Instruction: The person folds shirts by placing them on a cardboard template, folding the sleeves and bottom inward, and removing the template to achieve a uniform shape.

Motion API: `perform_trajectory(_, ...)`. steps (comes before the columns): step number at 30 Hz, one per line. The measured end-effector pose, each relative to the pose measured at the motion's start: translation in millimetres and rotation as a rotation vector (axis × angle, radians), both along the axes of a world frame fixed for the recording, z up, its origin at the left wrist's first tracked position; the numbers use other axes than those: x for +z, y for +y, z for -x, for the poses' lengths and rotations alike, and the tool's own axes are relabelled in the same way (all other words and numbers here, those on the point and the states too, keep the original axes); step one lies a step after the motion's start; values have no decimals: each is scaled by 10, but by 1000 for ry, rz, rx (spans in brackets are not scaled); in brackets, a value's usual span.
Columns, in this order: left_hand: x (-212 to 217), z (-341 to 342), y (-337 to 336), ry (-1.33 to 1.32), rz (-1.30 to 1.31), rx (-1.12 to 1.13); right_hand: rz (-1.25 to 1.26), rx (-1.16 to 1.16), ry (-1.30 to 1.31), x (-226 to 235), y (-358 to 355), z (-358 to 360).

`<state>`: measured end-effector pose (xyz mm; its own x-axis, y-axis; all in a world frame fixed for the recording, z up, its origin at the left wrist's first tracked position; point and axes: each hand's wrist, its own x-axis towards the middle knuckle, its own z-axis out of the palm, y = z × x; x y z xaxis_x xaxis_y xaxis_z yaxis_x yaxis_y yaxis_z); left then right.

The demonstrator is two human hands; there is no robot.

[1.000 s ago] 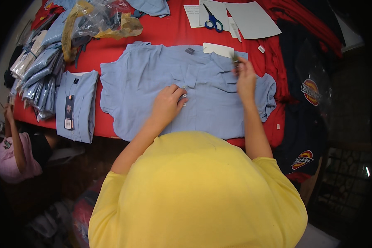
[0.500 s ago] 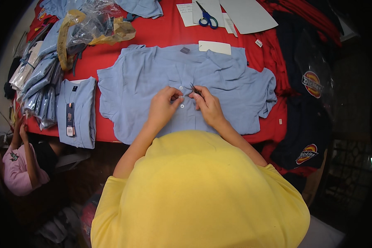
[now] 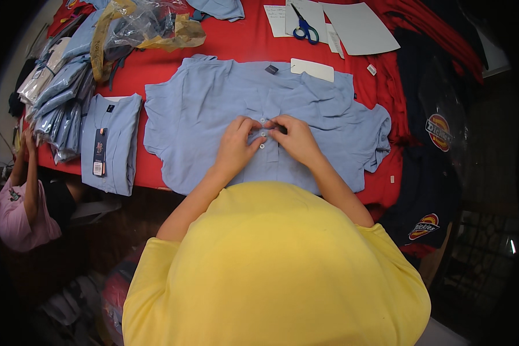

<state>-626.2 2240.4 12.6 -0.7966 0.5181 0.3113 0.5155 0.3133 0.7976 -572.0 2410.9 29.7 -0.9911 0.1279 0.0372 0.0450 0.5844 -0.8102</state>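
Note:
A light blue button-front shirt [image 3: 199,115] lies spread in front of me. White buttons [image 3: 263,134] run down the middle of its placket. My left hand [image 3: 235,141] is closed at the placket, thumb and fingertips pinching the cloth beside the buttons. Just right of them, my right hand [image 3: 297,140] has its thumb and fingertips pressed on the placket edge near an upper button. Its curled fingers hide whatever else is in the palm. A white blank card tag [image 3: 312,70] rests at the shirt's collar side, near a small dark neck label [image 3: 271,70].
A folded blue shirt [image 3: 119,149] with a dark hang tag lies left. Beyond it rise bagged garments [image 3: 63,124] and crumpled plastic [image 3: 147,32]. Scissors [image 3: 304,26] rest on papers at the back. Dark garments [image 3: 418,179] hang right; another person [image 3: 26,202] is at far left.
The small dark pointed tool that showed in my right hand is no longer visible. Both hands have come closer together at the buttons. The whole view has shifted slightly.

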Motion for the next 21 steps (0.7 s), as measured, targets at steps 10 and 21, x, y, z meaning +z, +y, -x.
perform_trajectory(10,-85,7,-15,29,16,-12,-185,63,-87,153,4,89)
perform_trajectory(21,61,122,11,-291,-2,-28,79,-90,-45,464,-97,-56)
